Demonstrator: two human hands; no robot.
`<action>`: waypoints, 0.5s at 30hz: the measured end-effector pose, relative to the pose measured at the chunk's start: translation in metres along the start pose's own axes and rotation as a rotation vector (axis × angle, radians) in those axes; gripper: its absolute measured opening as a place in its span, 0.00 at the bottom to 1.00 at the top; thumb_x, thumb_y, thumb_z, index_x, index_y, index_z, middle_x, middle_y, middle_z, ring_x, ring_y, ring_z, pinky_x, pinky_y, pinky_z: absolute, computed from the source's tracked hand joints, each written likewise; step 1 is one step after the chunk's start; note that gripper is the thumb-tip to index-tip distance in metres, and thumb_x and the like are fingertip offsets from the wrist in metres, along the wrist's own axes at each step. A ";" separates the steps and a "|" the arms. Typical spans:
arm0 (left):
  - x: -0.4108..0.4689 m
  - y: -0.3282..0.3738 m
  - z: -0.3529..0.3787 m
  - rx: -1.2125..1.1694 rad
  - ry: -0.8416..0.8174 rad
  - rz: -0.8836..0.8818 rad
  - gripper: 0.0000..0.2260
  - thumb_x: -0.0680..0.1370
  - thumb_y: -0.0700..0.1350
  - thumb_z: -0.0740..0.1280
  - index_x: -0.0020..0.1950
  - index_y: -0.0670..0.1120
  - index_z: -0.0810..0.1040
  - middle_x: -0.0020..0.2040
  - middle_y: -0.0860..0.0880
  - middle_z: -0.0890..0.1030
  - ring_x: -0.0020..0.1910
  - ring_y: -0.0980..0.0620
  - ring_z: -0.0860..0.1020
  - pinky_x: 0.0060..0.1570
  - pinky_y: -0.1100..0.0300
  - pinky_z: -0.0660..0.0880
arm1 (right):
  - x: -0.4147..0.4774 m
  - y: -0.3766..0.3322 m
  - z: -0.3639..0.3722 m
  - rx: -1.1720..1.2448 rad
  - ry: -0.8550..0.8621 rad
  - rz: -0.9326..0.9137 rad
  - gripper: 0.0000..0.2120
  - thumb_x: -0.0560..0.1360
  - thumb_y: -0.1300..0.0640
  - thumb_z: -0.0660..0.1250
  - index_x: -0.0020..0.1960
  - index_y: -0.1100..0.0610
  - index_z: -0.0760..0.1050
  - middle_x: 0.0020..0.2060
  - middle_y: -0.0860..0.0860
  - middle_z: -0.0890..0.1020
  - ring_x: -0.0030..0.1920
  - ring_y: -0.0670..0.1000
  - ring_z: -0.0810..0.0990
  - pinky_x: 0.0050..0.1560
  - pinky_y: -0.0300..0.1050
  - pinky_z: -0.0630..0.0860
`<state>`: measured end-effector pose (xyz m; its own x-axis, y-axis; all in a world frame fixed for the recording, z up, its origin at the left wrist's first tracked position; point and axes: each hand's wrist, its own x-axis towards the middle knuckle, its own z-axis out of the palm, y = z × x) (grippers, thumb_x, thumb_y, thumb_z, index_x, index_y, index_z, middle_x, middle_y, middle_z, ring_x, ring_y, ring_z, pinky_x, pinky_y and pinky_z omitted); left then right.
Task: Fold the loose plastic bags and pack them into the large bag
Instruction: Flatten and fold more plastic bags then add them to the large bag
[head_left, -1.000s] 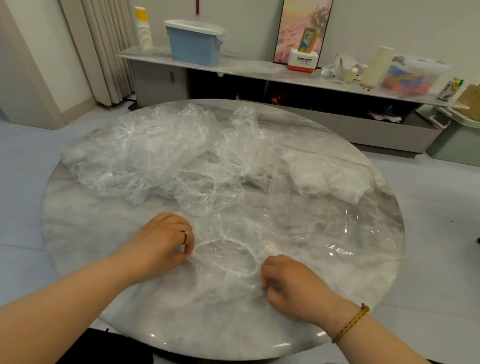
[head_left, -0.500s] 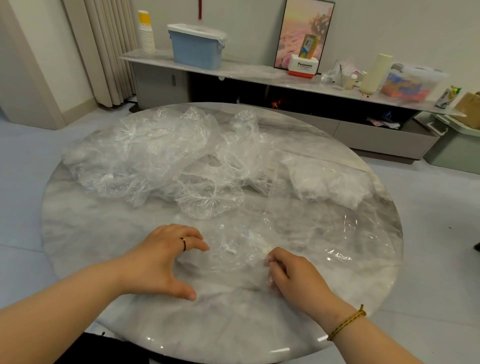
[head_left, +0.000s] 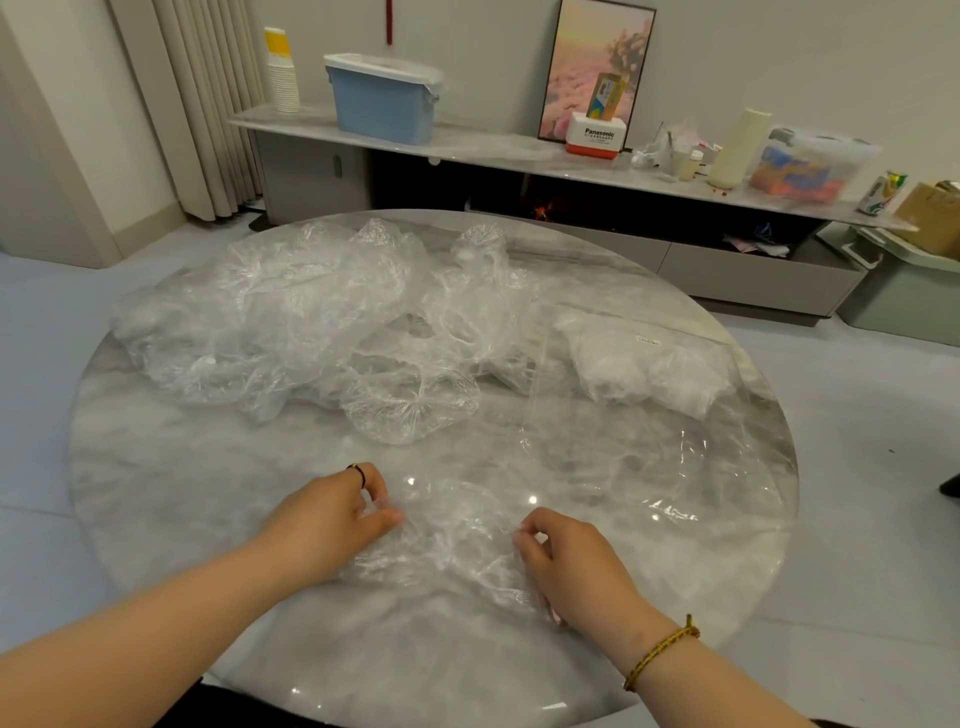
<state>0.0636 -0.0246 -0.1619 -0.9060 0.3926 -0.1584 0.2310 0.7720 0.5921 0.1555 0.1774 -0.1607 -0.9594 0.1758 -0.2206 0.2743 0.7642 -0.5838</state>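
Clear, thin plastic, crumpled nearly flat: that's the loose bag (head_left: 457, 540) you're working, lying on the marble table (head_left: 182, 493). Your left hand (head_left: 332, 512) pinches the bag's left side between thumb and curled fingers. Your right hand (head_left: 576, 566) has its fingers curled onto the bag's right side, gripping the film there.

Beyond the bag and to its left sits the heap of loose bags (head_left: 291, 322), puffy and tangled. One round pleated bag (head_left: 410, 400) lies nearest your bag, with bare marble showing between them.

Right of your bag lies the large bag (head_left: 623, 441), flat and see-through, close to your right hand. Whether its edge overlaps your bag, I can't tell. A white wad of folded bags (head_left: 644, 369) rests at its far end. Far beyond your bag, off the table, a blue bin (head_left: 382, 106) stands on a low sideboard (head_left: 493, 150).
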 end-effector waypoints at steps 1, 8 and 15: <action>0.000 0.001 0.002 0.025 0.018 -0.013 0.09 0.77 0.50 0.64 0.40 0.53 0.66 0.25 0.53 0.67 0.26 0.56 0.67 0.29 0.62 0.61 | 0.001 0.000 0.002 -0.015 0.007 0.008 0.13 0.80 0.54 0.55 0.36 0.47 0.65 0.23 0.48 0.72 0.22 0.45 0.68 0.35 0.42 0.73; -0.003 0.019 0.000 0.293 0.169 -0.078 0.11 0.81 0.51 0.55 0.62 0.50 0.64 0.35 0.53 0.75 0.36 0.52 0.75 0.31 0.61 0.65 | 0.007 0.005 0.007 -0.007 0.064 0.120 0.12 0.80 0.57 0.51 0.40 0.58 0.65 0.29 0.50 0.70 0.32 0.54 0.70 0.34 0.43 0.70; -0.003 0.024 0.023 0.493 0.346 0.721 0.22 0.82 0.50 0.44 0.55 0.50 0.78 0.51 0.49 0.83 0.54 0.52 0.73 0.60 0.58 0.61 | 0.009 0.003 0.004 -0.042 0.097 0.171 0.07 0.80 0.55 0.52 0.47 0.57 0.66 0.39 0.52 0.76 0.37 0.53 0.72 0.34 0.41 0.67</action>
<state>0.0797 0.0046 -0.1655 -0.5225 0.7492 0.4071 0.8300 0.5562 0.0417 0.1476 0.1784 -0.1676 -0.9016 0.3626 -0.2358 0.4324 0.7429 -0.5110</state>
